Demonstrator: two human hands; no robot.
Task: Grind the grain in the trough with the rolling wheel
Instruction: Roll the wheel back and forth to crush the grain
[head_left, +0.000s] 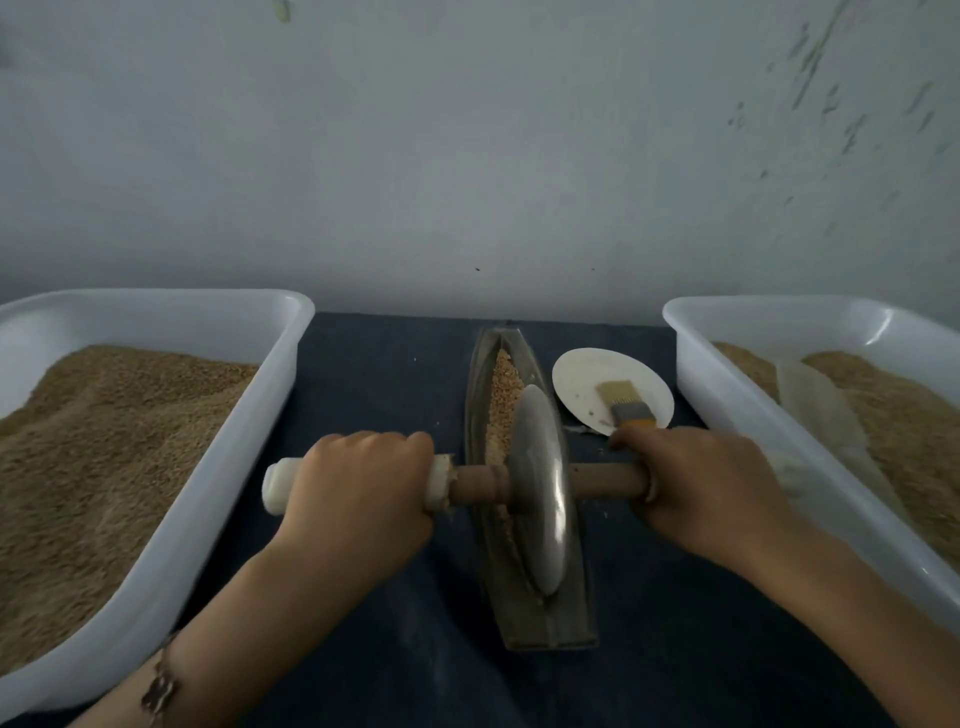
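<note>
My left hand: It comes in from the bottom left. My fingers are curled tight round the left end of the wooden handle, over a white cap that sticks out past my fist.
My right hand: It comes in from the bottom right. My fingers are wrapped round the right end of the same handle. I can see a ring on one finger.
Rolling wheel: A shiny metal disc on the middle of the handle, between my two hands. It stands on its edge inside the trough.
Trough: A long, thin metal boat shape on the dark blue cloth, pointing away from me.
Grain: It lies in the far half of the trough, just past the wheel.
Left tub: A white tub full of brown grain, beside my left arm.
Right tub: A white tub with grain too, beside my right arm.
Plate: A small white one between the trough and the right tub.
Brush: It rests on the plate. My right hand hides its handle end.
</note>
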